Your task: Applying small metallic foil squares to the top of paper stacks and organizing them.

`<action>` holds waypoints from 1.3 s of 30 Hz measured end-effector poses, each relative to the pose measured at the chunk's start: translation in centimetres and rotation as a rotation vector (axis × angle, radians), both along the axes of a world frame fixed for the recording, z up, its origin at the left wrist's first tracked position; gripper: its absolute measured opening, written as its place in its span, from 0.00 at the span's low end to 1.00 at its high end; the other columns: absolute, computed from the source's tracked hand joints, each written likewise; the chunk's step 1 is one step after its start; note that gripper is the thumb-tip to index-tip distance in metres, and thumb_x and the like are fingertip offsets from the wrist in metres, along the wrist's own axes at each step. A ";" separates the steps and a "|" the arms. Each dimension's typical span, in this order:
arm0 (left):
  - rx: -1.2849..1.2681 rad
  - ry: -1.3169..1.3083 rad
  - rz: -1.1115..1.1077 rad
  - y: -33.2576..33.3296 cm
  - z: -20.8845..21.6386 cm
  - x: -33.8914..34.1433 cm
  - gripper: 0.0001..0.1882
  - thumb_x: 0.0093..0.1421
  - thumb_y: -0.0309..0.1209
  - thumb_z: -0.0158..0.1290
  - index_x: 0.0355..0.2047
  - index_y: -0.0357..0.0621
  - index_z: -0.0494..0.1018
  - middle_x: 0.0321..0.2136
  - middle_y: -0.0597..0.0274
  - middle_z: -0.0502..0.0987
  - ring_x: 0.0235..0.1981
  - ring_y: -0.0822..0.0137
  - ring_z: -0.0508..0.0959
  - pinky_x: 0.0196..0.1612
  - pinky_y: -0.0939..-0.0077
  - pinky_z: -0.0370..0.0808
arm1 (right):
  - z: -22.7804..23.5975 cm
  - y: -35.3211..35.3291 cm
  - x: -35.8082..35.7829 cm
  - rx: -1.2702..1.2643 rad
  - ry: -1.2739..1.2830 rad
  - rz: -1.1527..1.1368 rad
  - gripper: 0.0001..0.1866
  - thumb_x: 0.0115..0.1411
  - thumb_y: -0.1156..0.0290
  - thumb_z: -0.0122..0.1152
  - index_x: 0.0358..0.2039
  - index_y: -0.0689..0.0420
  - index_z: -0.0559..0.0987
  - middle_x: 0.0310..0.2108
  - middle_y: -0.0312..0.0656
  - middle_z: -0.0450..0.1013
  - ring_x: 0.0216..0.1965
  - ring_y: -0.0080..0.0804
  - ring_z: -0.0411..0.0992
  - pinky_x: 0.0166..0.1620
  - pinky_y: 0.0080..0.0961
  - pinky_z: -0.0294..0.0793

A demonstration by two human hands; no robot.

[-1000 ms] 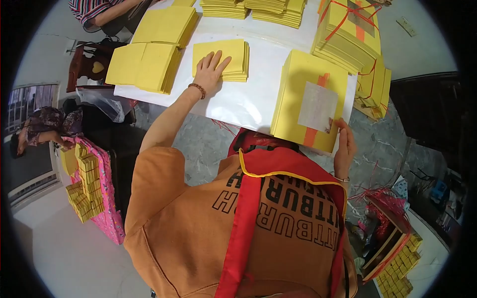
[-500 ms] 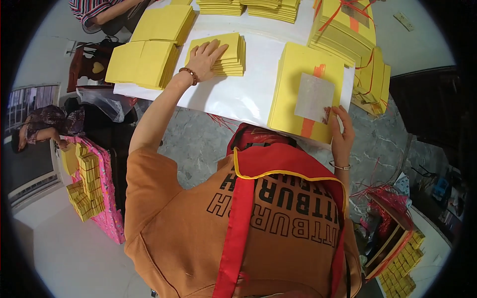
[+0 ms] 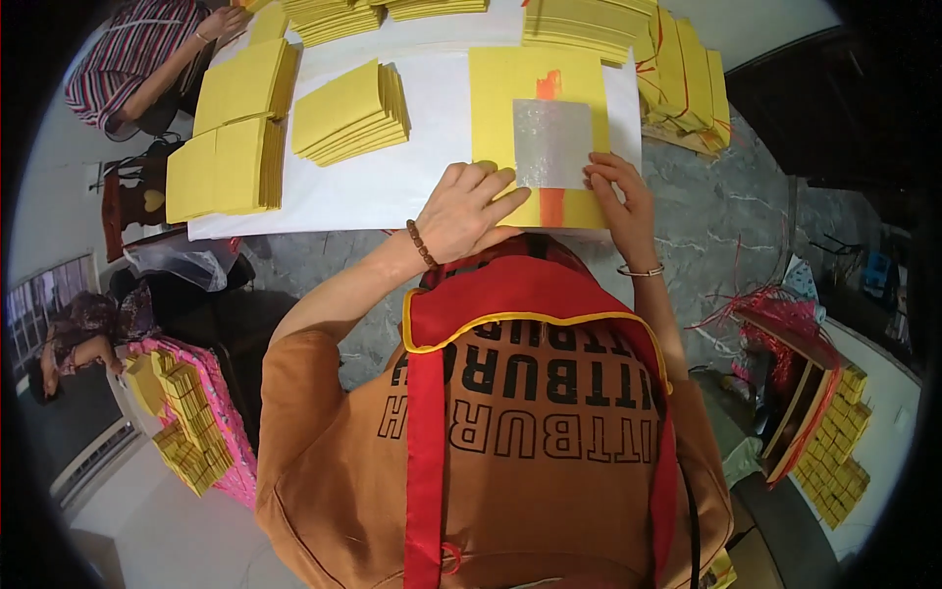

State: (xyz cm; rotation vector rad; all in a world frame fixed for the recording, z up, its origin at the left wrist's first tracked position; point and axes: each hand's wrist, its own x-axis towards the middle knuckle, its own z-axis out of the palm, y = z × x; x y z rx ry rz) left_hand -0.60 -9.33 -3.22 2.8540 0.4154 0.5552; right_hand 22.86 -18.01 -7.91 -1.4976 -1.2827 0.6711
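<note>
A large yellow paper stack (image 3: 491,88) lies before me at the table's near edge. Its top sheet bears a silvery rectangular patch (image 3: 552,142) over an orange-red stripe (image 3: 551,208). My left hand (image 3: 473,208), wearing a beaded bracelet, is at the stack's near left edge, its fingers spread and touching the paper. At the patch's right edge rests my right hand (image 3: 626,201), with a thin bangle on the wrist; thumb and fingers are apart and slightly curled. To the left, a smaller fanned yellow stack (image 3: 348,116) lies on the white tabletop (image 3: 383,201), with no hand on it.
More yellow stacks (image 3: 226,162) line the table's left side, others the far edge. Tied yellow bundles (image 3: 687,83) stand at the right. Another person's hand (image 3: 224,22) is at the far left. A pink-lined container (image 3: 221,412) of yellow bundles stands at lower left.
My left hand has left the small fanned stack and moved right and nearer to the large stack's edge. My right hand stays by the silvery patch. The whole view has shifted.
</note>
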 end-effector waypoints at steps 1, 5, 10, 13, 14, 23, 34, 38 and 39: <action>-0.002 0.001 -0.007 0.1 0.1 0.1 0.22 0.50 0.38 0.56 0.44 0.44 0.70 0.39 0.58 0.71 0.41 0.58 0.68 0.44 0.66 0.63 | 0.2 0.0 -0.1 -0.004 0.030 -0.027 0.07 0.55 0.74 0.55 0.33 0.62 0.78 0.41 0.43 0.73 0.47 0.35 0.68 0.50 0.27 0.65; -0.171 -0.086 -0.075 0.4 0.2 0.6 0.11 0.52 0.33 0.54 0.35 0.42 0.73 0.32 0.59 0.72 0.34 0.59 0.71 0.37 0.69 0.67 | 0.5 -0.4 0.0 -0.010 0.021 -0.012 0.09 0.57 0.72 0.53 0.33 0.63 0.78 0.43 0.43 0.72 0.47 0.33 0.68 0.50 0.25 0.65; -0.298 -0.136 -0.091 1.1 0.5 1.3 0.06 0.53 0.29 0.53 0.28 0.39 0.73 0.23 0.57 0.72 0.26 0.58 0.72 0.30 0.70 0.70 | 0.8 -0.5 0.4 -0.121 0.344 -0.001 0.18 0.63 0.64 0.44 0.31 0.67 0.78 0.45 0.43 0.70 0.44 0.28 0.68 0.47 0.23 0.66; -0.344 -0.091 -0.111 1.5 0.9 1.4 0.05 0.53 0.27 0.52 0.26 0.38 0.73 0.22 0.56 0.72 0.26 0.57 0.72 0.30 0.69 0.70 | 1.3 -0.4 0.1 -0.121 0.370 -0.015 0.20 0.64 0.63 0.42 0.31 0.67 0.78 0.45 0.43 0.70 0.42 0.28 0.69 0.47 0.22 0.66; -0.384 -0.063 -0.114 1.7 1.1 1.5 0.05 0.52 0.27 0.52 0.26 0.37 0.73 0.21 0.56 0.72 0.25 0.57 0.72 0.29 0.68 0.69 | 1.2 -0.4 0.1 -0.120 0.371 -0.018 0.20 0.64 0.63 0.42 0.31 0.67 0.78 0.45 0.43 0.70 0.42 0.28 0.69 0.47 0.22 0.66; -0.779 0.101 0.036 2.8 1.8 1.9 0.06 0.49 0.26 0.51 0.25 0.35 0.73 0.22 0.57 0.74 0.25 0.65 0.74 0.29 0.75 0.70 | 0.9 -0.4 0.4 -0.089 0.304 0.033 0.24 0.65 0.60 0.35 0.31 0.63 0.77 0.47 0.45 0.69 0.47 0.33 0.67 0.52 0.25 0.61; -0.995 0.155 0.058 3.9 1.2 2.0 0.06 0.52 0.25 0.50 0.27 0.35 0.75 0.21 0.66 0.74 0.24 0.78 0.70 0.30 0.82 0.68 | 0.9 -0.3 0.6 -0.104 0.247 0.026 0.24 0.64 0.60 0.33 0.33 0.62 0.77 0.48 0.44 0.69 0.49 0.33 0.66 0.53 0.26 0.61; -1.159 0.132 0.142 4.2 1.2 1.7 0.07 0.52 0.26 0.51 0.28 0.35 0.75 0.21 0.68 0.74 0.24 0.80 0.69 0.30 0.84 0.68 | 0.5 -0.5 1.0 0.048 0.151 0.127 0.15 0.60 0.66 0.43 0.36 0.61 0.76 0.49 0.43 0.69 0.50 0.33 0.66 0.53 0.26 0.61; -1.248 0.115 0.184 4.3 1.0 1.7 0.07 0.53 0.27 0.51 0.29 0.35 0.75 0.20 0.70 0.73 0.24 0.81 0.69 0.29 0.84 0.67 | 0.7 -0.6 0.7 0.020 0.114 0.109 0.11 0.58 0.69 0.49 0.36 0.60 0.76 0.48 0.43 0.69 0.50 0.34 0.66 0.53 0.27 0.62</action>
